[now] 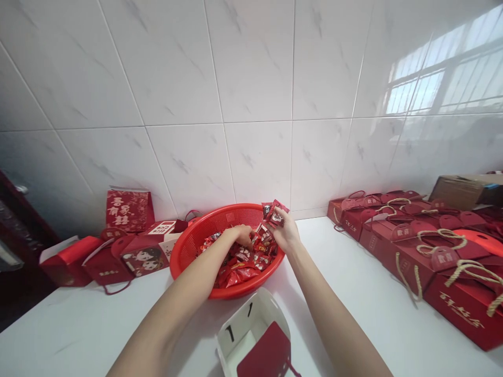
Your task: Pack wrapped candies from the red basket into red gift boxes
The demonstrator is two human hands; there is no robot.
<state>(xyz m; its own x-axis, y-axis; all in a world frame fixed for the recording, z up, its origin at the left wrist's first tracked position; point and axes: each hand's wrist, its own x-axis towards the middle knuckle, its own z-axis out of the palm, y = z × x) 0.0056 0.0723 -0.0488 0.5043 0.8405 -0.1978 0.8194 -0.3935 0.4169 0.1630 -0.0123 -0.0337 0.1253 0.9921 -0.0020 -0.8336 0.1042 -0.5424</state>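
A red plastic basket [188,277] full of small red candy packets [239,269] stands against the tiled wall. My left hand [243,235] reaches down among the packets, its fingers bent and partly hidden, so I cannot see whether they grip one. Over the basket's right rim, my right hand [286,230] pinches a few red candy packets [277,213] between thumb and fingers. Below the basket, nearest to me, sits an open gift box [226,343] with white inner walls, dark slots and a red flap folded outward.
Several closed red gift boxes [451,309] with rope handles line the right side of the white table [334,272]. A brown cardboard box [459,191] lies behind them. More red boxes [108,262] stand at the left along the wall.
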